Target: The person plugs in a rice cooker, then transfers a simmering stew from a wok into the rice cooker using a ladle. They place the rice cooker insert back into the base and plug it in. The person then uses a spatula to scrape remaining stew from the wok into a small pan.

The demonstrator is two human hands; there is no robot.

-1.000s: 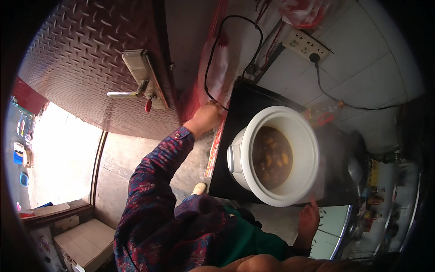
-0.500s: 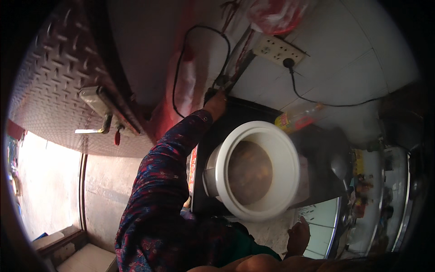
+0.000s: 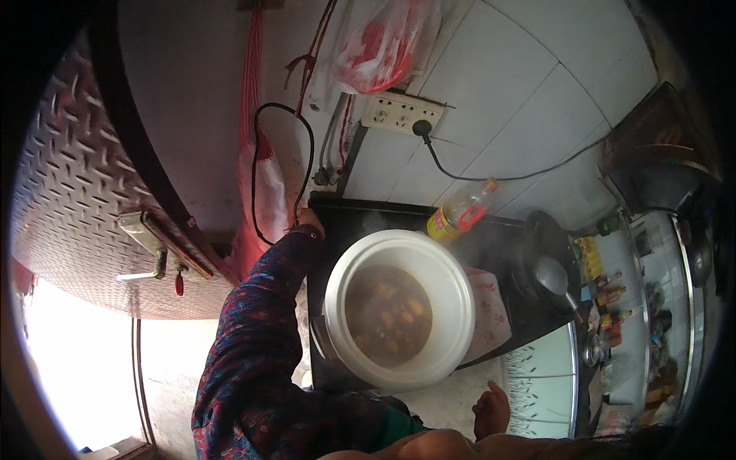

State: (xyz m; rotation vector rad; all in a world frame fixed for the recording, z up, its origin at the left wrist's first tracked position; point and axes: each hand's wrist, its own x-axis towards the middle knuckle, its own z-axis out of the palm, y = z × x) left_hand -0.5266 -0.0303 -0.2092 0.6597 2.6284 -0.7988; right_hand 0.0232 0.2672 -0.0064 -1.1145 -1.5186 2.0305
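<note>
A large round pot (image 3: 460,295) with a wide white rim stands on the black counter (image 3: 360,211). Steam rises from the brown liquid (image 3: 376,349) inside it, where golden-brown chunks float. My left arm, in a dark patterned sleeve, reaches past the pot's left side. At the counter's far left corner is my left hand (image 3: 309,221), beside a looped black cord (image 3: 313,149); its fingers are mostly hidden, so I cannot see whether they grip anything. My right hand (image 3: 491,414) hovers low, right of the pot's near side, fingers loosely apart and holding nothing.
A yellow-labelled plastic bottle (image 3: 456,218) leans behind the pot. Right of it sits a dark wok (image 3: 537,238) with a metal ladle (image 3: 552,276). A plugged-in socket strip (image 3: 402,113) and red-and-white bags (image 3: 379,57) hang on the wall. Shelves (image 3: 652,307) stand right.
The view has shifted, and the pot, counter and wall things now sit further left and lower. Steam looks thinner, so the chunks show clearly. My left hand stays at the counter's far left corner.
</note>
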